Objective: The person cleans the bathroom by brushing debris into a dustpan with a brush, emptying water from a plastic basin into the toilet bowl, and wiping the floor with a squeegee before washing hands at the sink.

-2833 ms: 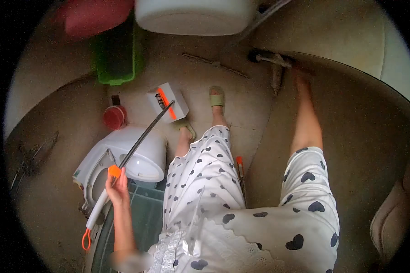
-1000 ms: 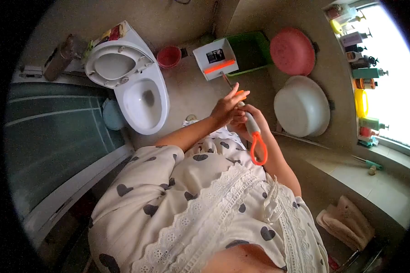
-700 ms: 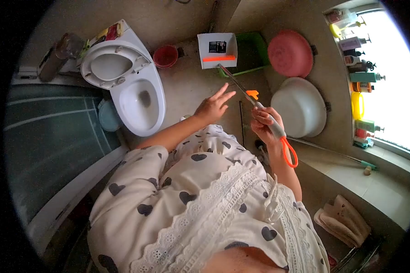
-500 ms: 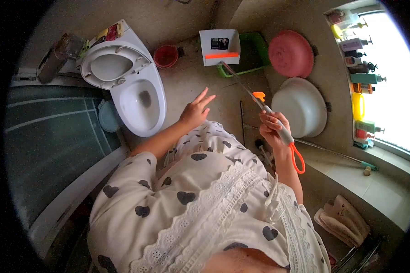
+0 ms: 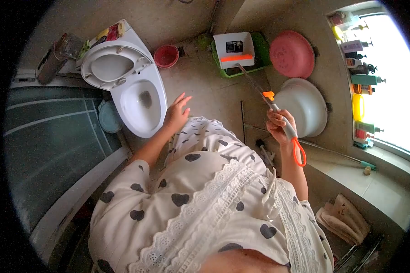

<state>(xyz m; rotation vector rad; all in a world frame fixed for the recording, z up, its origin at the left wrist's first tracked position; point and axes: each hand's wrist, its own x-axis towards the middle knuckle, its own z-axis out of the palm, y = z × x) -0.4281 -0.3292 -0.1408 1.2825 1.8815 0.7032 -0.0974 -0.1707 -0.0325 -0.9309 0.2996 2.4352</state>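
My right hand is wrapped round the grey grip of a long-handled dustpan. Its white pan, with an orange strip along one edge, hangs over or in front of the green basket; whether they touch I cannot tell. An orange clip sits on the metal shaft and an orange loop dangles from the grip's end. Near the toilet bowl, my left hand is held out with its fingers apart and nothing in it.
A pink basin and a white basin lean against the wall at right. A small red bucket stands beside the toilet. Several bottles line the windowsill. A thin pole and a towel are at lower right.
The dustpan has swung to the right, its pan now more over the green basket. My right hand shifted slightly right and my left hand moved left, towards the toilet.
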